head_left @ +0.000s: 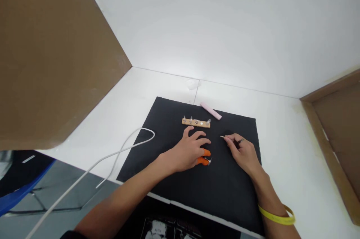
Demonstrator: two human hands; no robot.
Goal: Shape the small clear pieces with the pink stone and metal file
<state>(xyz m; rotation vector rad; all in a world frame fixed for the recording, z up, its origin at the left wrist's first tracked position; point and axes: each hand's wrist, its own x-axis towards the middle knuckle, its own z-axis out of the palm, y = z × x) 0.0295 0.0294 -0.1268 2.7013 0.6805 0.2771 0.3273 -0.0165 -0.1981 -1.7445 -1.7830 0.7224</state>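
Observation:
My left hand [191, 151] reaches over the black mat, with orange covers on its thumb and index finger. A small shiny metal piece [209, 160] is pinched at those two fingertips; its exact kind is too small to make out. The other fingers of that hand are spread near a narrow wooden strip [199, 123], which carries several small upright clear and metal fittings and a white dot. My right hand [244, 153] is closed, thumb against fingers, on a thin pale stick [222, 136] pointing left. Its tip is apart from the strip and the left hand.
A pink bar [210, 111] lies across the far edge of the black mat [174, 186]. On the left, a white cable [112, 153] loops onto the mat. Brown panels [56, 55] and a white wall [219, 25] enclose the white table [284, 149].

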